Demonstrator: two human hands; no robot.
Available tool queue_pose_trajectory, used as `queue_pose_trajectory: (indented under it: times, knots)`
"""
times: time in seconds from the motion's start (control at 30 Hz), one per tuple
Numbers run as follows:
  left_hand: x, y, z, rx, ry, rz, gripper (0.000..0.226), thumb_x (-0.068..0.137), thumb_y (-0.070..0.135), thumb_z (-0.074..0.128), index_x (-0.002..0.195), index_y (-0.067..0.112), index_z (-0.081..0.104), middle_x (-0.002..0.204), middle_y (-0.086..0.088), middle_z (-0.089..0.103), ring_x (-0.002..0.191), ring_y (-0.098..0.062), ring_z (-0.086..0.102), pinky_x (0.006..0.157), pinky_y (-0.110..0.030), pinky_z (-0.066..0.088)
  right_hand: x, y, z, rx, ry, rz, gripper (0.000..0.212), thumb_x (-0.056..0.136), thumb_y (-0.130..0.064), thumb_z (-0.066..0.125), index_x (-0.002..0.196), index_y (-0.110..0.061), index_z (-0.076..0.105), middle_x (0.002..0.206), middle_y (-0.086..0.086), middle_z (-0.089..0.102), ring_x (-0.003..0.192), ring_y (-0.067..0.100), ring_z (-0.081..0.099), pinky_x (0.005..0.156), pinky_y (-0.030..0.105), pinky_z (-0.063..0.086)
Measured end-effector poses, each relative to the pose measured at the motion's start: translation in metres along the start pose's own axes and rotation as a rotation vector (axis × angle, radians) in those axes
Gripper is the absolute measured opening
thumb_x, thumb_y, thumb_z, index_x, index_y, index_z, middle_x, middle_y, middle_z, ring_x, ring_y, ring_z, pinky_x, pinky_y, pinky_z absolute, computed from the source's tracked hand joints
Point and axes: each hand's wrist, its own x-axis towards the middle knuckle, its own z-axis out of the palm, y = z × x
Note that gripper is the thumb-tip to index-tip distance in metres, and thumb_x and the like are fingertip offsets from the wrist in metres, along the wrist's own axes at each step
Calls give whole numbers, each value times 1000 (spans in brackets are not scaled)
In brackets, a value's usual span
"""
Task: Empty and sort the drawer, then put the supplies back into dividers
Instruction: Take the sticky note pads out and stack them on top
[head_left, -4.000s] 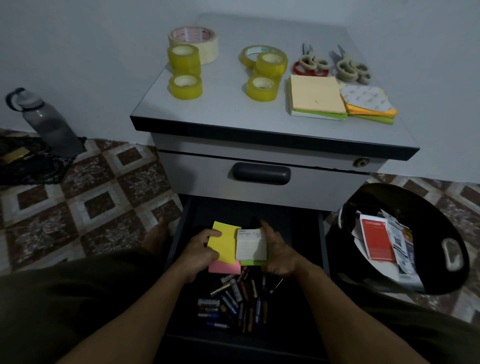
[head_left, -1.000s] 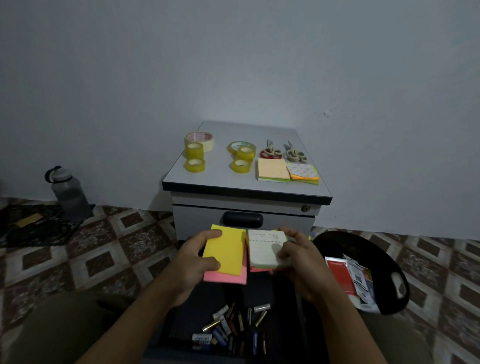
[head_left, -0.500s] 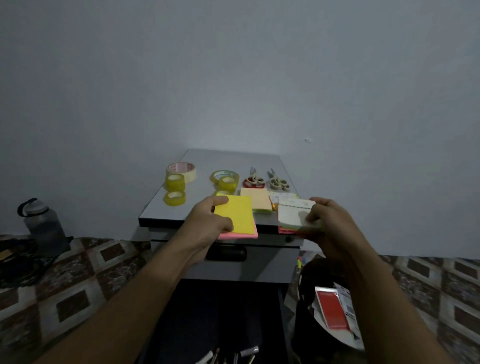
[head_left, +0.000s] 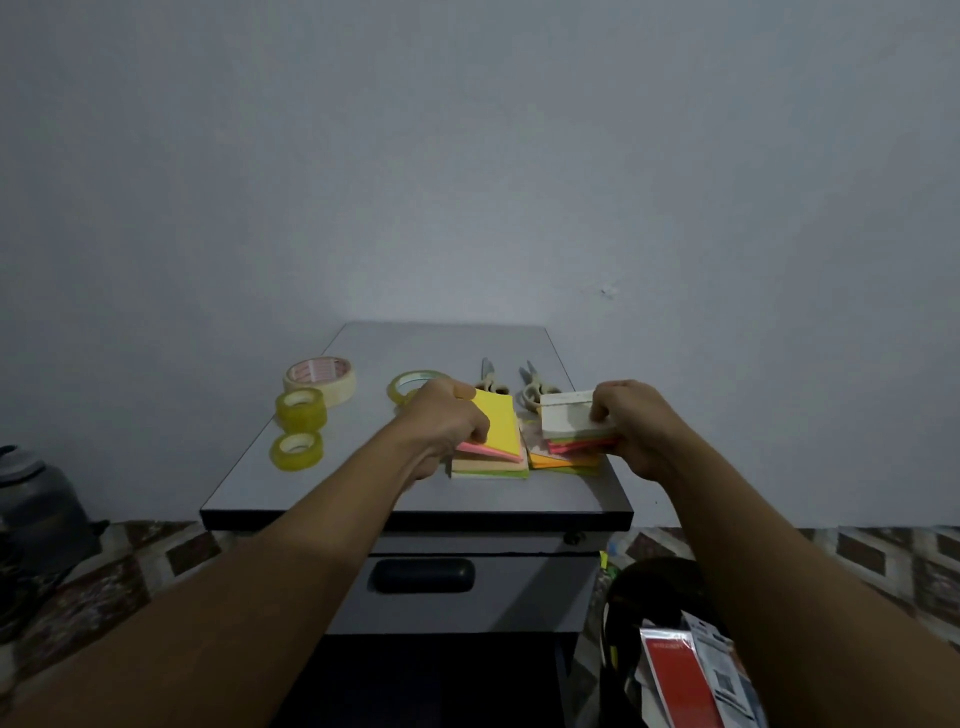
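Observation:
My left hand (head_left: 445, 421) grips a yellow and pink sticky-note pad (head_left: 500, 428), which lies on the peach and green pad stack (head_left: 491, 469) on the cabinet top (head_left: 332, 467). My right hand (head_left: 631, 423) grips a white-topped block of sticky notes (head_left: 566, 422), set on the orange and green pad stack (head_left: 558, 461). Two pairs of scissors (head_left: 530, 387) lie just behind the pads. The open lower drawer (head_left: 431, 680) shows only as a dark space below.
Several tape rolls, among them a cream one (head_left: 320, 378) and yellow ones (head_left: 300, 408), stand on the left of the cabinet top. A black bin (head_left: 654, 603) holding paper packets sits at the lower right. A grey water bottle (head_left: 31, 499) stands on the floor at left.
Both hands lifted the note pads out of the drawer and up over the cabinet top, and now the pads rest on the two stacks there. The view tilted upward, hiding the drawer's contents.

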Motion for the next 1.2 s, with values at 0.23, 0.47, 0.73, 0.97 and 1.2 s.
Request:
queue_pose_trajectory:
  times: [0.23, 0.47, 0.73, 0.97, 1.2]
  knots:
    - [-1, 3, 9, 176, -45, 42, 65, 73, -8, 67, 136, 0, 51, 109, -11, 56, 88, -24, 57, 73, -34, 48, 8, 5, 11, -221, -33, -93, 10, 69, -1, 48, 73, -9, 46, 80, 11, 33, 73, 25, 33, 63, 39, 27]
    - [-7, 14, 10, 441, -81, 74, 39, 77, 3, 65, 113, 12, 53, 85, -8, 56, 71, -21, 51, 60, -30, 38, 8, 8, 15, -375, -50, -94, 3, 77, -3, 50, 79, -5, 52, 79, 11, 41, 69, 20, 38, 58, 32, 27]
    - [-9, 8, -9, 416, -163, 141, 73, 70, 18, 86, 136, 19, 56, 129, -4, 55, 110, -21, 54, 86, -30, 48, 2, 23, 0, -97, -173, -65, 59, 84, 0, 58, 137, -24, 50, 140, 11, 43, 110, 23, 46, 69, 27, 41]
    - [-16, -1, -13, 405, -208, 217, 81, 68, 9, 88, 140, 21, 52, 137, -3, 50, 113, -18, 51, 79, -27, 48, -3, 33, -7, -47, -337, -130, 70, 83, 3, 68, 141, -32, 48, 142, 4, 38, 114, 23, 51, 96, 40, 54]
    - [-14, -20, -10, 388, -101, 210, 72, 70, 1, 77, 134, 24, 55, 132, -12, 57, 108, -21, 61, 82, -35, 58, -2, 42, -11, -58, -333, -149, 69, 82, 8, 67, 140, -26, 49, 130, 2, 48, 114, 24, 54, 91, 36, 55]
